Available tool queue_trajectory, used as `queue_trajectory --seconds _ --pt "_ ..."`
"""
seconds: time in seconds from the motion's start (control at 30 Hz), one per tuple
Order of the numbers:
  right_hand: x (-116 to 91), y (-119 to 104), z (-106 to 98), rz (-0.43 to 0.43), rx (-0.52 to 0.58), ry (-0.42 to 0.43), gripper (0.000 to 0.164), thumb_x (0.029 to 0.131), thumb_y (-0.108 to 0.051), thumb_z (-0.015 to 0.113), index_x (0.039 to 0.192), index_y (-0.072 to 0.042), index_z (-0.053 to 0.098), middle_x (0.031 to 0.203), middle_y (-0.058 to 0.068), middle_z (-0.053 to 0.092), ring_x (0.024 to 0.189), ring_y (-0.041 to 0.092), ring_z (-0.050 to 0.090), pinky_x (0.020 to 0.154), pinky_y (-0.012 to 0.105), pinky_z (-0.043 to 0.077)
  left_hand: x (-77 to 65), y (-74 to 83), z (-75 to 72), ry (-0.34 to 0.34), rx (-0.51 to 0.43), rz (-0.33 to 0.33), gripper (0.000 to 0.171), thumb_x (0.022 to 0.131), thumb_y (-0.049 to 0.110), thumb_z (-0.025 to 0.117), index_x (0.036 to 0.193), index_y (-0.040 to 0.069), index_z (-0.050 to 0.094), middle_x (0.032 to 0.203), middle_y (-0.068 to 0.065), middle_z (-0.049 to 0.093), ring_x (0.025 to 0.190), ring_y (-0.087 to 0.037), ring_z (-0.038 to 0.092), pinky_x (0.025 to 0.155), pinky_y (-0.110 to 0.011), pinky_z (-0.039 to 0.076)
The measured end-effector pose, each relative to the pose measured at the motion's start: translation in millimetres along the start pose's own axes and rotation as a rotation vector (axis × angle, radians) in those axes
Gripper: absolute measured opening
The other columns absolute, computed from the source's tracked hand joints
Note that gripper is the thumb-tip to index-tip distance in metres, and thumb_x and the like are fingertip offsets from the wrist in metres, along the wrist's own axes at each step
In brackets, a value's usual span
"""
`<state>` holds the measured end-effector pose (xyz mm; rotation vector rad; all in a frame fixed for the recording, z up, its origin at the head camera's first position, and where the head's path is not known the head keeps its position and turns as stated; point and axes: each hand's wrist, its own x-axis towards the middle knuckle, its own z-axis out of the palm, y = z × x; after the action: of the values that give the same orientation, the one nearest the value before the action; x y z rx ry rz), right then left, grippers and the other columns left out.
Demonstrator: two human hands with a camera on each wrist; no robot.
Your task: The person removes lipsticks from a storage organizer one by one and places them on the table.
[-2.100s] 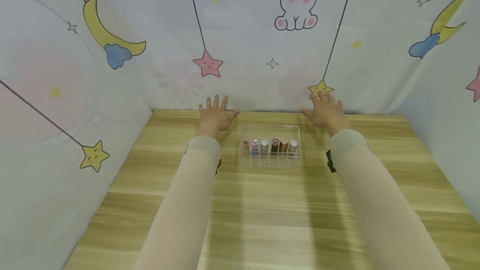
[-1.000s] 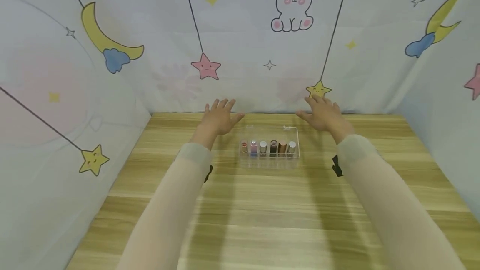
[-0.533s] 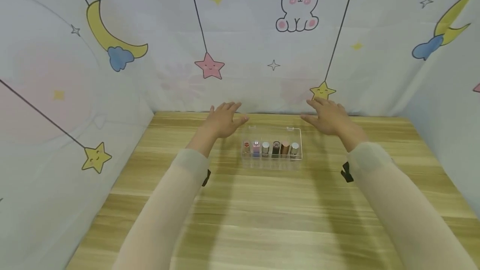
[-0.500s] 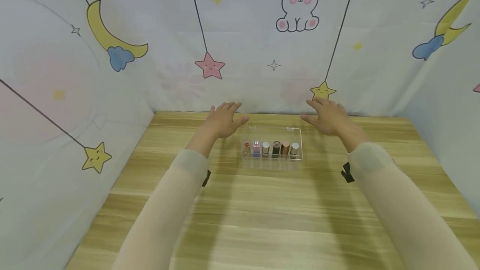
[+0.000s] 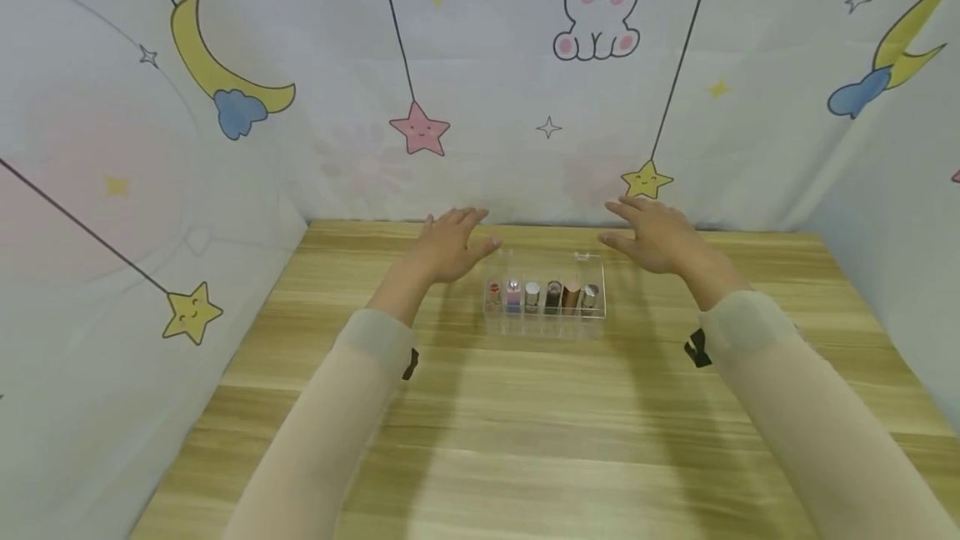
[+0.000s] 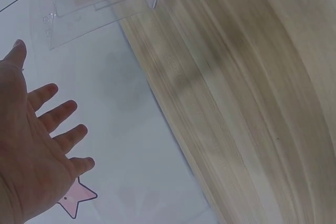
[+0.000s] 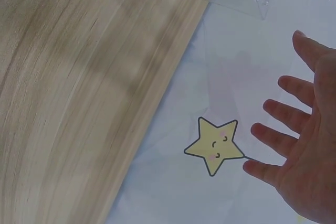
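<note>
Nearest: two pale sleeves reach forward, with dark fittings below the cuffs, probably wrist-camera mounts.

Box: a clear box stands on the table towards the back, between the forearms. It holds six small lipstick-like tubes in a row. They appear upright; the dividers presumably keep them so, and apart. Hinges show along the far edge; I cannot tell how the lid stands.

Hands: left hand to the box's left, right hand to its right, neither touching it. Fingers extended and parted, nothing grasped; thumbs point inward. My reading: this spacing leaves the box unobstructed.

Surface: wood-grain tabletop, darkened by arm shadows.

Room: white cloth behind and along both sides, printed with a rabbit, stars and moons.
</note>
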<state>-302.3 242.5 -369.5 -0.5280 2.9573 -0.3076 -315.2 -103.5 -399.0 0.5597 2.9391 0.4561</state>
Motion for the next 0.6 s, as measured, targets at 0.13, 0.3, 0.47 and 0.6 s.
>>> queue_trajectory --seconds 0.13,0.3,0.47,0.6 --pt "-1 -3 0 -0.01 0.014 -0.005 0.071 0.108 -0.053 0.044 0.164 -0.011 0.029 0.169 0.024 0.022 0.153 0.052 0.022 0.121 0.072 0.019 -1.0 -1.4 4.0 0.003 -0.025 0.016 0.077 0.104 0.069 0.036 0.165 0.023 0.025 0.173 -0.008 0.024 0.161 -0.032 0.017 0.129 -0.062 0.006" --pt "-4 -5 1 -0.014 0.049 -0.012 0.068 0.108 -0.049 0.048 0.163 -0.012 0.031 0.169 0.024 0.024 0.152 0.052 0.025 0.12 0.072 0.021 -3.0 -2.2 9.5 0.008 -0.071 0.037 0.078 0.104 0.07 0.035 0.165 0.023 0.026 0.172 -0.009 0.025 0.161 -0.032 0.018 0.13 -0.058 0.005" --pt "-9 -6 2 -0.027 0.082 -0.001 0.065 0.107 -0.044 0.054 0.161 -0.012 0.037 0.166 0.025 0.031 0.15 0.052 0.03 0.119 0.071 0.024 -6.9 -0.6 12.9 0.011 -0.129 0.047 0.081 0.102 0.074 0.035 0.165 0.024 0.027 0.171 -0.009 0.028 0.16 -0.033 0.022 0.13 -0.056 0.011" --pt "-14 -8 2 -0.049 0.117 0.014 0.064 0.105 -0.041 0.059 0.159 -0.011 0.04 0.164 0.024 0.035 0.15 0.051 0.031 0.12 0.069 0.025 -11.8 1.2 14.6 0.01 -0.196 0.054 0.084 0.1 0.076 0.038 0.165 0.025 0.026 0.171 -0.008 0.029 0.159 -0.034 0.024 0.129 -0.055 0.019"
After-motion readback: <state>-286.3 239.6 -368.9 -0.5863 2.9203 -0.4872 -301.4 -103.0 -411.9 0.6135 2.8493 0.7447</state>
